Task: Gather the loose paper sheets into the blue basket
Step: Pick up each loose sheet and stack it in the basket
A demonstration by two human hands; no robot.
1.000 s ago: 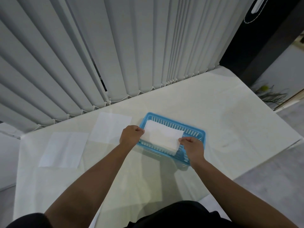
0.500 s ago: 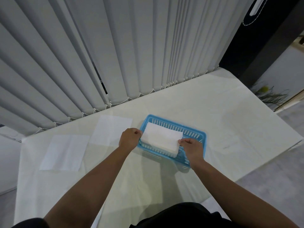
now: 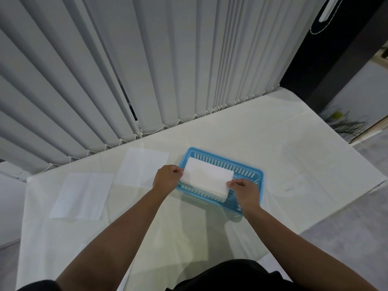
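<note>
We see pale vertical blinds [image 3: 147, 59] hanging behind a white table [image 3: 294, 154], their beaded chain along the bottom. At far right stands a dark panel [image 3: 327, 70], with a green plant [image 3: 344, 122] beside it and grey floor [image 3: 346, 238] below.

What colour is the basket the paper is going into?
Light blue, with slotted sides; the blue basket shows clearly in the head view.
</note>
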